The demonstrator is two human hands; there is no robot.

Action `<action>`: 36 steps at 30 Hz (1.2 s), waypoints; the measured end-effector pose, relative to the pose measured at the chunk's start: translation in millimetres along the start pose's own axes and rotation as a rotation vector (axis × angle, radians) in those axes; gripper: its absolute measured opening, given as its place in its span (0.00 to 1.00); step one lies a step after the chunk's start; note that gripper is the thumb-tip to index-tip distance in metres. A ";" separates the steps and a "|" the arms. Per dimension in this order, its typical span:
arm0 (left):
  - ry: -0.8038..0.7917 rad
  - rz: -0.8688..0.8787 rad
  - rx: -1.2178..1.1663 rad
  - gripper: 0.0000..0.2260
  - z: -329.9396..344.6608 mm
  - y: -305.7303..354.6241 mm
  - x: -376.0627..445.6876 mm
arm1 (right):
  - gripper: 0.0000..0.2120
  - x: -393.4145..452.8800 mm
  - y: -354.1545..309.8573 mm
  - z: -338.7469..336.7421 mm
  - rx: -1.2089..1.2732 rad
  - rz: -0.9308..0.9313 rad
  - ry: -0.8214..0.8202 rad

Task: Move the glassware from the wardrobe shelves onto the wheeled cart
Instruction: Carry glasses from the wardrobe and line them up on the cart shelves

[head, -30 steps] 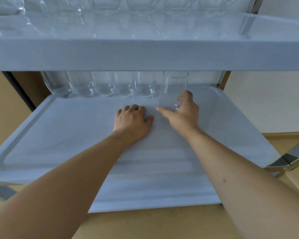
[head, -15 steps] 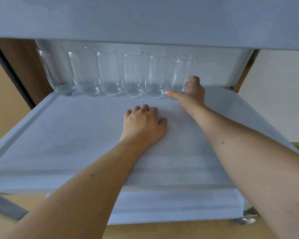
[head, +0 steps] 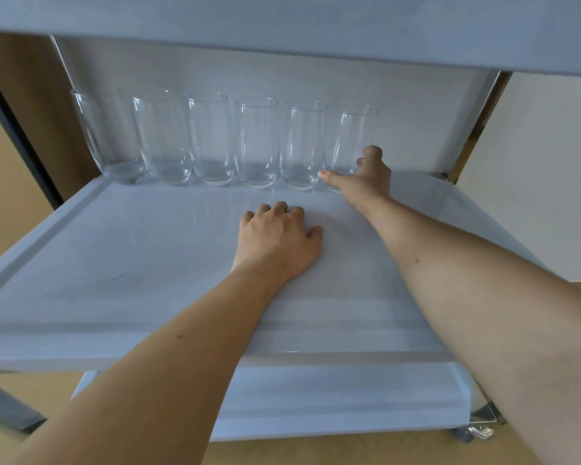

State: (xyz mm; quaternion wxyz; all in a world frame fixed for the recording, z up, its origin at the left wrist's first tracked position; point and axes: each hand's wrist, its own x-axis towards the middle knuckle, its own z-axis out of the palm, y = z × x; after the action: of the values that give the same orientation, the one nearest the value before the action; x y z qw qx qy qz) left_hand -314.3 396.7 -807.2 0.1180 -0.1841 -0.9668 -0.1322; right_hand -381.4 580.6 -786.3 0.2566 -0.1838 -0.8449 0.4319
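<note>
1. While my right hand [head: 366, 182] reaches to the back of the cart shelf [head: 148, 263], its fingers [head: 371, 154] curl round the base of the rightmost glass [head: 351, 142], thumb stretched left across the front of the glass.
2. My left hand [head: 277, 241] rests knuckles-up on the shelf, nearer me than the right hand; its fingers are curled under and hold nothing.
3. That shelf is a shallow white tray with a raised rim, and it carries six clear glasses in one row along its back edge. Five of them [head: 212, 142] stand to the left of my right thumb, each just beside the next.
4. Every glass stands upright, mouth up, long axis vertical; all look empty.
5. Another white shelf [head: 316, 25] spans overhead, above the glass rims, and a lower white shelf [head: 316, 397] shows beneath my forearms.
6. Below the right forearm sits a metal corner and a caster wheel [head: 473, 432], on a tan floor [head: 299, 453].
7. Beyond my right hand is a pale wall [head: 544, 179]; left of the row, a brown panel [head: 21, 95].
</note>
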 end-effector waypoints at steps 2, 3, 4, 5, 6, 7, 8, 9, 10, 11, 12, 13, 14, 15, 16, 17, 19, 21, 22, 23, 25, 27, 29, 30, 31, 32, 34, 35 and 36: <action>-0.009 0.000 -0.003 0.18 -1.2 1.1 0.4 | 0.50 -1.3 -4.2 -3.2 -0.030 0.004 -0.016; -0.014 -0.002 -0.004 0.18 -1.8 1.4 0.6 | 0.51 -3.0 -6.8 -5.6 -0.047 0.010 -0.029; -0.013 -0.004 -0.003 0.19 -2.1 1.3 0.8 | 0.51 -5.3 -9.5 -7.4 -0.065 0.021 -0.040; -0.010 -0.001 -0.002 0.19 -2.8 1.1 1.8 | 0.49 -7.7 -11.6 -9.7 -0.085 0.038 -0.044; -0.013 0.000 -0.003 0.19 -2.9 1.3 2.6 | 0.47 -11.7 -11.7 -12.5 -0.099 0.056 -0.041; -0.018 0.000 -0.004 0.19 -2.9 1.4 3.1 | 0.44 -17.3 -11.0 -15.9 -0.109 0.069 -0.036; -0.021 0.002 -0.001 0.19 -2.6 1.2 3.4 | 0.42 -24.3 -9.7 -19.2 -0.123 0.070 -0.034; -0.023 0.005 0.004 0.19 -2.1 0.8 2.9 | 0.41 -32.4 -7.4 -22.4 -0.148 0.063 -0.037; -0.026 0.006 0.005 0.19 -2.6 0.4 3.3 | 0.41 -40.1 -5.1 -25.5 -0.179 0.048 -0.042; -0.039 0.003 0.005 0.20 -3.5 -0.1 3.7 | 0.41 -48.4 -2.8 -28.9 -0.211 0.035 -0.050; -0.055 -0.001 0.007 0.20 -4.5 -0.7 2.8 | 0.43 -57.4 -1.0 -31.8 -0.241 0.022 -0.061; -0.064 -0.004 0.012 0.21 -6.6 -1.0 2.6 | 0.45 -64.4 -1.4 -34.6 -0.271 0.003 -0.076; -0.074 -0.004 0.021 0.21 -8.6 -0.1 2.1 | 0.46 -71.5 -2.6 -38.0 -0.304 -0.013 -0.092; -0.088 -0.004 0.029 0.22 -11.0 1.4 1.5 | 0.46 -78.2 -4.0 -41.9 -0.338 -0.025 -0.105; -0.099 -0.009 0.036 0.22 -12.8 2.7 0.6 | 0.45 -84.2 -5.3 -45.7 -0.366 -0.044 -0.118; -0.105 -0.013 0.039 0.22 -14.5 4.0 -1.2 | 0.43 -90.8 -5.3 -49.6 -0.385 -0.062 -0.132; -0.106 -0.028 0.006 0.22 -19.5 6.6 -6.5 | 0.42 -103.5 -6.2 -58.6 -0.412 -0.080 -0.179; -0.113 -0.039 -0.071 0.23 -28.6 9.1 -15.4 | 0.41 -117.6 -7.5 -69.3 -0.433 -0.054 -0.237; -0.119 -0.033 -0.103 0.24 -34.5 11.0 -21.2 | 0.41 -124.6 -8.5 -75.3 -0.443 -0.031 -0.263; -0.132 -0.027 -0.120 0.25 -40.8 13.4 -28.2 | 0.40 -131.8 -10.1 -81.5 -0.454 -0.007 -0.289; -0.184 -0.032 -0.120 0.25 -54.7 20.9 -44.9 | 0.40 -148.6 -14.3 -95.6 -0.477 0.038 -0.339; -0.259 -0.053 -0.116 0.26 -71.6 29.9 -63.0 | 0.39 -168.1 -21.0 -112.0 -0.486 0.079 -0.392; -0.319 -0.058 -0.123 0.27 -90.8 38.7 -83.2 | 0.39 -189.3 -31.4 -129.9 -0.486 0.108 -0.444; -0.345 -0.057 -0.124 0.28 -101.4 43.4 -93.8 | 0.39 -200.4 -37.7 -140.2 -0.489 0.117 -0.462; -0.369 -0.060 -0.119 0.28 -112.3 48.1 -104.5 | 0.38 -211.0 -44.3 -151.2 -0.495 0.122 -0.478; -0.392 -0.065 -0.111 0.28 -123.5 52.7 -114.9 | 0.38 -221.5 -50.9 -162.9 -0.501 0.127 -0.493; -0.429 -0.069 -0.098 0.27 -145.7 61.4 -134.9 | 0.38 -241.0 -63.9 -187.0 -0.505 0.143 -0.522; -0.446 -0.071 -0.095 0.27 -157.8 65.7 -143.9 | 0.38 -250.1 -70.9 -199.1 -0.501 0.153 -0.535; -0.467 -0.073 -0.093 0.27 -170.0 70.6 -151.7 | 0.38 -258.0 -78.3 -211.4 -0.494 0.164 -0.549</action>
State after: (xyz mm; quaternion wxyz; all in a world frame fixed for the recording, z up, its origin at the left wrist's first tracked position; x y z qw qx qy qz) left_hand -119.3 360.0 -674.8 -0.1223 -0.1798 -0.9667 -0.1346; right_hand -56.6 533.9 -687.9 -0.0668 -0.1848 -0.9433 0.2676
